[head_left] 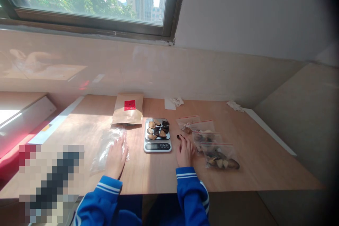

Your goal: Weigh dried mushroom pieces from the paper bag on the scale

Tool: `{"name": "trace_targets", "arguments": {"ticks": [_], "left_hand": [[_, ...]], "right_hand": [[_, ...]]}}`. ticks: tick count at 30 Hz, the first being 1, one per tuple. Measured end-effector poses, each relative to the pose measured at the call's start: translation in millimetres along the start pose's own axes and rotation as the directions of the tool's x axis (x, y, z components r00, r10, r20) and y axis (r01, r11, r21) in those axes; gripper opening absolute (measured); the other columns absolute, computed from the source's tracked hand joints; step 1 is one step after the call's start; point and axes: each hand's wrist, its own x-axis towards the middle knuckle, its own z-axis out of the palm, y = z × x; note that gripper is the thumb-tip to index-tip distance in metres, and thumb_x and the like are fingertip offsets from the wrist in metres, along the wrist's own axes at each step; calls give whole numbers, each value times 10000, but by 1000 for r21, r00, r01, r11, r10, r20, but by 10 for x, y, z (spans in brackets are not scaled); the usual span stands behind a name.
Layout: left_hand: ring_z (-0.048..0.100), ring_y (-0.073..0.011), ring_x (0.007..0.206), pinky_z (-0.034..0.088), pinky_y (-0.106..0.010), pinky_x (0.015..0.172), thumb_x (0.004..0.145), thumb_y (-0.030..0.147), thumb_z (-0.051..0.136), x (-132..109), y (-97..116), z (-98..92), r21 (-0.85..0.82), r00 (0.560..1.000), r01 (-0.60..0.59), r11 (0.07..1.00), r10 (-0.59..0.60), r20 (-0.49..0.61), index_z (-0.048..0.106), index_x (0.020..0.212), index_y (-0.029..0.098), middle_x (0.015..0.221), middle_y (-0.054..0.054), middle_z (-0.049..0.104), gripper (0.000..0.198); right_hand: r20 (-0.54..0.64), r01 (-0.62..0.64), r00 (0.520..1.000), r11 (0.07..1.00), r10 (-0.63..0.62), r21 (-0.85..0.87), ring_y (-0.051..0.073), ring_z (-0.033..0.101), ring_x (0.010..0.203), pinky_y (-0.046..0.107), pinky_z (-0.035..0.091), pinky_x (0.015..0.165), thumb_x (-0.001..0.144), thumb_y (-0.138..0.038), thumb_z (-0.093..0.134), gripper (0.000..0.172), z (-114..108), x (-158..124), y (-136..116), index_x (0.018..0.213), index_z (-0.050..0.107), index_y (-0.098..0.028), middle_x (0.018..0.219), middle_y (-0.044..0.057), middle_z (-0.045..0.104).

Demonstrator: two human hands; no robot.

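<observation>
My left hand [116,155] lies flat, fingers apart, on a clear plastic bag [102,148] on the table. My right hand [184,150] rests on the table right of the scale, a small dark piece [178,136] at its fingertips; whether it is pinched I cannot tell. Between my hands, a white digital scale [158,147] bears several dried slices [162,134], some tan, some dark. Beside my right hand, several red-edged zip bags [219,155] overlap in a row, with dried pieces inside.
A brown paper pouch [127,114] with a red label lies behind the plastic bag. White paper [170,104] and crumpled tissue [178,102] sit near the wall. Another tissue [235,106] is at the back right. The table's front edge [148,193] runs before me.
</observation>
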Motion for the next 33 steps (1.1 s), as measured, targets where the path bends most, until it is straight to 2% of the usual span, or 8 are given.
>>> {"name": "trace_targets", "arguments": {"ticks": [6, 10, 13, 15, 17, 22, 28, 33], "left_hand": [[458, -247, 1259, 325, -436, 1084, 882, 341, 426, -32, 5, -84, -128, 997, 73, 989, -77, -26, 564, 1199, 224, 1248, -55, 601, 365], [496, -226, 1226, 348, -415, 1087, 887, 345, 432, -90, 157, -202, -257, 982, 72, 964, -114, -153, 601, 1152, 254, 1218, -28, 621, 327], [498, -219, 1224, 372, -400, 1081, 888, 349, 442, -140, 425, -305, -367, 952, 19, 930, -129, -277, 595, 1172, 249, 1248, -30, 598, 338], [504, -212, 1216, 381, -394, 1079, 899, 336, 424, -171, 642, -356, -422, 939, -28, 906, -120, -321, 579, 1200, 242, 1269, -42, 581, 352], [474, -203, 1246, 365, -392, 1093, 922, 320, 361, -202, 847, -385, -467, 953, -62, 882, -87, -290, 532, 1260, 246, 1307, -48, 550, 386], [350, -201, 1337, 340, -405, 1106, 952, 333, 181, -271, 1135, -409, -649, 994, -86, 756, 19, -110, 339, 1408, 234, 1445, -58, 390, 493], [249, -203, 1383, 224, -425, 1154, 940, 341, 276, -226, 1106, -463, -628, 992, -105, 771, 130, -7, 330, 1416, 211, 1469, -72, 348, 497], [383, -194, 1317, 321, -380, 1117, 896, 330, 427, -148, 983, -470, -586, 990, -90, 805, 136, 35, 383, 1379, 246, 1416, -58, 433, 492]], "right_hand": [[-26, 7, 1000, 1000, -7, 11, 301, 457, 1095, 463, 329, 903, 823, -168, 390, 412, 3, 4, 7, 1182, 588, -196, 1211, 130, 530], [-127, 46, 991, 995, -34, 90, 285, 479, 1077, 478, 330, 922, 836, -153, 390, 366, -92, 37, -68, 1107, 633, -197, 1194, 130, 536], [-121, 114, 989, 954, -83, 279, 241, 540, 992, 439, 368, 916, 871, -174, 391, 303, -254, -22, -336, 994, 667, -194, 1049, 109, 600], [23, 139, 985, 865, -171, 482, 207, 574, 916, 368, 432, 852, 894, -200, 390, 280, -377, -124, -646, 971, 659, -192, 941, 88, 628], [203, 56, 947, 750, -250, 659, 180, 596, 853, 306, 476, 765, 903, -234, 402, 265, -479, -245, -1014, 1027, 634, -200, 934, 75, 641], [461, -321, 874, 531, -152, 784, 159, 633, 793, 261, 508, 683, 862, -284, 498, 240, -552, -363, -1694, 1055, 596, -180, 938, 55, 673], [453, -384, 890, 437, -62, 814, 175, 640, 766, 296, 520, 716, 798, -263, 562, 154, -454, -230, -1651, 882, 642, -161, 854, 56, 689], [438, -396, 899, 391, -19, 831, 188, 650, 799, 314, 525, 735, 814, -318, 566, 204, -437, -168, -1542, 897, 657, -154, 910, 77, 700]]}}
